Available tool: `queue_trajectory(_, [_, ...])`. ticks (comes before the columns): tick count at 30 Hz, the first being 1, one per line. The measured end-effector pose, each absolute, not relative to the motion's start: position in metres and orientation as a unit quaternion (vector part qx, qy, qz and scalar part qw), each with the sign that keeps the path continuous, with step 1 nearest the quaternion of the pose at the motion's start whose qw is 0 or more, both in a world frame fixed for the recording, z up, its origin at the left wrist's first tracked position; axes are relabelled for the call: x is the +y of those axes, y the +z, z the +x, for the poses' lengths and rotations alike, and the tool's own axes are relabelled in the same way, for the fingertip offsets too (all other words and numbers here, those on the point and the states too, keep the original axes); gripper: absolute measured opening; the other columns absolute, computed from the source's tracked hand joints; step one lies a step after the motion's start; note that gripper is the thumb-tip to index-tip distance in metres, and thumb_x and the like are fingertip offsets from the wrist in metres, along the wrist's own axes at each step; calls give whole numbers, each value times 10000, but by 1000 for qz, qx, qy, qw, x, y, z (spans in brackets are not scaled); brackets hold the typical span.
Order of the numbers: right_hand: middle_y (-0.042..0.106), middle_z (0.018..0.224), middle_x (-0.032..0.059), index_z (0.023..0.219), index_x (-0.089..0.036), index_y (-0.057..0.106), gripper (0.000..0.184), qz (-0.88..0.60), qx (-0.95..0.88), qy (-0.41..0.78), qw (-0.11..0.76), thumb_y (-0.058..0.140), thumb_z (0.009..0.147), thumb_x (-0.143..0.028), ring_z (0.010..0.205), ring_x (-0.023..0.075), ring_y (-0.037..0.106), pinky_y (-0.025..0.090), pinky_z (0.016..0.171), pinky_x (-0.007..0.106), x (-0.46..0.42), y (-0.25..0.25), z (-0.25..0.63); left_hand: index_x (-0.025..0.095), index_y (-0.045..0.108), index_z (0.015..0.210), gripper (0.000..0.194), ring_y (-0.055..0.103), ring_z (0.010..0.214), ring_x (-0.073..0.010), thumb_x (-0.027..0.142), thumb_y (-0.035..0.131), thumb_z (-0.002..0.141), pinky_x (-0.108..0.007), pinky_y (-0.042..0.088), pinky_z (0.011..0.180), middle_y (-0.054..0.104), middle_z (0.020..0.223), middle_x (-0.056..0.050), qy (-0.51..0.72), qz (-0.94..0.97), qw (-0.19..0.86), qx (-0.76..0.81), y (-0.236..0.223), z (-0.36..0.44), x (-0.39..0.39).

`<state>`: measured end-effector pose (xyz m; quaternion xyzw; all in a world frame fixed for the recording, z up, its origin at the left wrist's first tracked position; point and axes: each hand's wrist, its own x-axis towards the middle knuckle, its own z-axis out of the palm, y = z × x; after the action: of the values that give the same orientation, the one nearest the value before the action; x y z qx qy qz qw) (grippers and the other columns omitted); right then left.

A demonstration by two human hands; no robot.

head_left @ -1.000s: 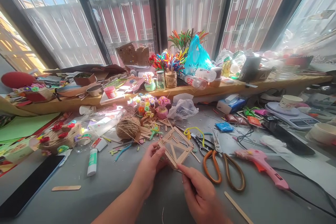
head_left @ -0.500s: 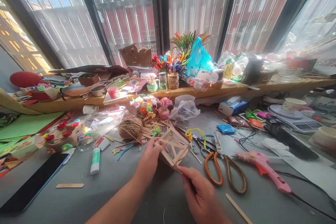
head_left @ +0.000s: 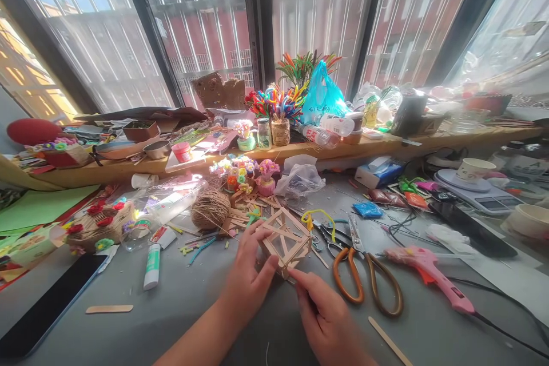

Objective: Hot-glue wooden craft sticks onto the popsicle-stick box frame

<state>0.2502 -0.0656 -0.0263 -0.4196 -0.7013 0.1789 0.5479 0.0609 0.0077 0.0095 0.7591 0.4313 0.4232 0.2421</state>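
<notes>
A small box-shaped frame of wooden craft sticks (head_left: 286,239), with crossing sticks on its top face, is between my two hands just above the grey table. My left hand (head_left: 249,274) grips its left side, fingers over the upper edge and thumb near the front corner. My right hand (head_left: 319,306) is closed at the near corner, its index fingertip against the frame; what else its fingers pinch is hidden. Right of the frame lie scissors with orange-brown handles (head_left: 349,274). A ball of twine (head_left: 210,210) sits behind my left hand, beside loose craft sticks (head_left: 244,218).
A pink glue gun (head_left: 433,274) with a cord lies at right, and single craft sticks (head_left: 109,309) lie at left and front right. A glue stick (head_left: 152,266) and a dark phone (head_left: 47,309) are at left. Behind runs a crowded ledge (head_left: 206,161) below the window.
My left hand has shifted, its thumb now nearer the front corner of the frame. The frame has tipped slightly, showing more of its side. My right hand stays at the near corner.
</notes>
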Motion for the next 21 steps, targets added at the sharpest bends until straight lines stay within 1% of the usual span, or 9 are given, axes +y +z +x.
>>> queue_trajectory(3, [815, 1080, 38, 1407, -292, 643, 441, -418, -702, 182, 547, 498, 1044, -86, 968, 169, 798, 630, 872, 222, -67, -28, 251, 291, 431, 1540, 745, 307, 1611, -404, 461, 793, 912, -633, 351, 1260, 358, 1684, -189, 408, 794, 209, 401, 2, 57, 4])
queue_trajectory(4, [812, 1088, 38, 1415, -299, 639, 451, -419, -700, 185, 548, 492, 1045, -87, 973, 169, 795, 630, 877, 227, -67, -29, 251, 297, 410, 1549, 793, 297, 1613, -411, 437, 824, 887, -641, 358, 1254, 326, 1696, -194, 406, 798, 201, 398, 0, 57, 3])
queue_trajectory(6, [807, 1083, 42, 1426, -299, 637, 459, -421, -700, 189, 545, 489, 1044, -91, 972, 176, 791, 633, 872, 237, -68, -32, 251, 311, 454, 1502, 732, 324, 1598, -407, 352, 833, 877, -633, 392, 1234, 271, 1714, -182, 411, 795, 190, 403, -2, 58, 2])
queue_trajectory(8, [802, 1055, 47, 1420, -289, 643, 455, -421, -702, 190, 542, 491, 1040, -91, 945, 183, 789, 636, 853, 247, -68, -33, 251, 313, 545, 1395, 580, 413, 1544, -381, 253, 808, 881, -600, 437, 1207, 224, 1730, -153, 420, 790, 183, 409, -2, 60, 2])
queue_trajectory(10, [797, 1037, 53, 1412, -277, 648, 447, -419, -704, 189, 541, 489, 1038, -89, 932, 186, 788, 637, 845, 251, -68, -34, 251, 306, 604, 1295, 471, 490, 1480, -348, 198, 794, 878, -569, 464, 1190, 215, 1734, -131, 431, 787, 180, 403, -2, 61, 1])
queue_trajectory(12, [796, 1057, 61, 1409, -268, 645, 437, -417, -702, 191, 545, 491, 1040, -92, 951, 188, 787, 633, 861, 254, -68, -33, 251, 301, 627, 1247, 417, 509, 1464, -336, 198, 803, 883, -559, 465, 1193, 247, 1725, -125, 440, 787, 180, 394, -2, 62, 1])
queue_trajectory(15, [800, 1123, 63, 1413, -273, 630, 435, -411, -699, 196, 552, 493, 1042, -93, 1005, 184, 786, 624, 900, 252, -69, -33, 250, 301, 639, 1248, 400, 506, 1473, -341, 235, 819, 897, -555, 472, 1189, 291, 1712, -131, 446, 785, 182, 391, -3, 62, 1])
queue_trajectory(18, [814, 1151, 52, 1404, -285, 626, 422, -413, -700, 196, 549, 494, 1048, -101, 1049, 181, 793, 621, 935, 246, -69, -33, 250, 307, 643, 1259, 396, 524, 1459, -339, 254, 817, 907, -551, 482, 1182, 278, 1722, -129, 443, 784, 191, 391, -5, 61, 1])
queue_trajectory(21, [826, 1221, 57, 1407, -283, 625, 403, -425, -700, 184, 543, 520, 1050, -130, 1099, 191, 802, 623, 962, 244, -70, -32, 250, 326, 623, 1299, 450, 447, 1530, -361, 299, 831, 901, -587, 427, 1227, 271, 1731, -117, 445, 775, 206, 398, -8, 61, 3])
